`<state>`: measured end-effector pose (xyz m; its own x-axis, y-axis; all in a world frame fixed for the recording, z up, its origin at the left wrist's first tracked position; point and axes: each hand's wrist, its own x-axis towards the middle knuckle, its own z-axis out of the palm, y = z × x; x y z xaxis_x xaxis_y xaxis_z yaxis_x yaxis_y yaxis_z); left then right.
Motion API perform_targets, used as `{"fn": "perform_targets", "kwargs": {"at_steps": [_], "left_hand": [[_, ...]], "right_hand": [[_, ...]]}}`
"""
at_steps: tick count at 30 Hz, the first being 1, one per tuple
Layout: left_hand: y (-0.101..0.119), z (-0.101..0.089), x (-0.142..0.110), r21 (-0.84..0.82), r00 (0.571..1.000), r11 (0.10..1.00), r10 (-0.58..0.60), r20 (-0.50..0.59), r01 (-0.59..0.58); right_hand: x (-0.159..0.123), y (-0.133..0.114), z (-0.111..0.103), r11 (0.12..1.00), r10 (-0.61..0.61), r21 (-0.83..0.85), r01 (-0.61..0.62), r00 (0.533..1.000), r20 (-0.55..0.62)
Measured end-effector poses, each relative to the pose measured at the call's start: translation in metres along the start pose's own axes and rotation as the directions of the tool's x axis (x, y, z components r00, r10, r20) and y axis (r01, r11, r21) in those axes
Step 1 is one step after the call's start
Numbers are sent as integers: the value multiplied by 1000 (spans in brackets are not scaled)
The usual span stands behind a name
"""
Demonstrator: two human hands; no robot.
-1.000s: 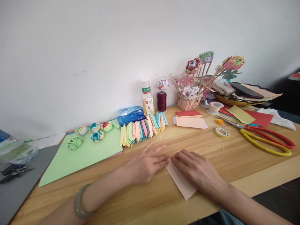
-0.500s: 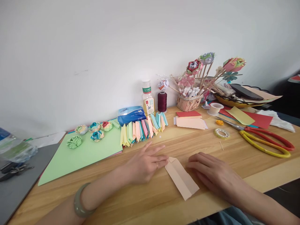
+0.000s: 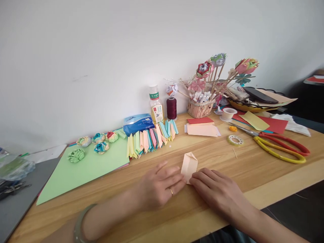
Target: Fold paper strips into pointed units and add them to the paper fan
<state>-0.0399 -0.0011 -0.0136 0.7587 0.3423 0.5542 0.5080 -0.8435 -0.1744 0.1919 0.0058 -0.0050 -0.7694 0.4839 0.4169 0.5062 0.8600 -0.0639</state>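
Note:
A pale peach strip of paper (image 3: 189, 167), with a lengthwise crease and corners folded in at its far end, lies on the table between my hands. My left hand (image 3: 159, 184), with a ring, has its fingertips on the strip's near left edge. My right hand (image 3: 219, 189) has its bent fingers together at the strip's near right corner. Both hands hold the near end, which they partly hide. Their thumbs are mostly out of sight.
Folded coloured paper pieces (image 3: 152, 140) stand behind the hands. Paper flowers (image 3: 101, 147) lie on green sheets (image 3: 83, 177) at left. Stacked paper strips (image 3: 202, 130), a tape roll (image 3: 235, 140) and large scissors (image 3: 280, 146) are at right. A thread spool (image 3: 171, 108) stands near the wall.
The paper strip has been turned, its folded end now pointing away from me. My left hand has moved from the folded end to the near end, and my right hand now touches the paper.

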Motion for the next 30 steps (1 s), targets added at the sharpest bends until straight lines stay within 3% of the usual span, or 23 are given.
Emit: {"fn": "perform_targets", "kwargs": {"at_steps": [4, 8, 12, 16, 22, 30], "left_hand": [[5, 5, -1, 28, 1000, 1000, -9, 17, 8], [2, 5, -1, 45, 999, 999, 10, 30, -12], [3, 3, 0, 64, 999, 998, 22, 29, -24], [5, 4, -1, 61, 1000, 998, 22, 11, -22], [4, 5, 0, 12, 998, 1000, 3, 59, -4], [5, 2, 4, -17, 993, 999, -32, 110, 34]], "right_hand": [[7, 4, 4, 978, 87, 187, -95, 995, 52], [11, 14, 4, 908, 177, 347, -234, 966, 187], [17, 19, 5, 833, 222, 455, -316, 943, 249], [22, 17, 5, 804, 335, 403, -437, 893, 301], [29, 10, 4, 805, 406, 324, -498, 859, 312], [30, 8, 4, 806, 432, 295, -514, 850, 302]]}}
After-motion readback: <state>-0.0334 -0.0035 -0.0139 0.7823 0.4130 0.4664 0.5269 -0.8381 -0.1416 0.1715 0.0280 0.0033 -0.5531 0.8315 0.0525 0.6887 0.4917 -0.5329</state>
